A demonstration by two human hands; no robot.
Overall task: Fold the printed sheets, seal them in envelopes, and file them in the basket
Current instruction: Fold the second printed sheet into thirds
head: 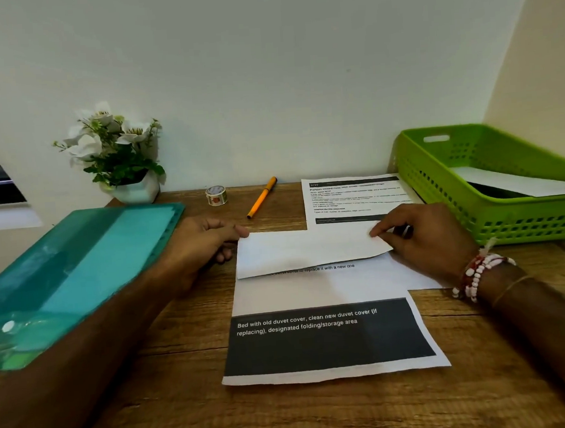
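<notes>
the front sheet [330, 341], white with a dark band of white text, is lying on the wood, its far part folding over toward the viewer, blank back showing. a second printed sheet [353, 197] is lying flat behind it, just beside the green slotted basket [439, 182], which is holding a white paper [519, 184] aslant.

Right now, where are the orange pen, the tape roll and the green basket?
orange pen [262, 198], head view, middle of barrel.
tape roll [216, 195], head view, printed side.
green basket [526, 224], head view, near wall.
</notes>
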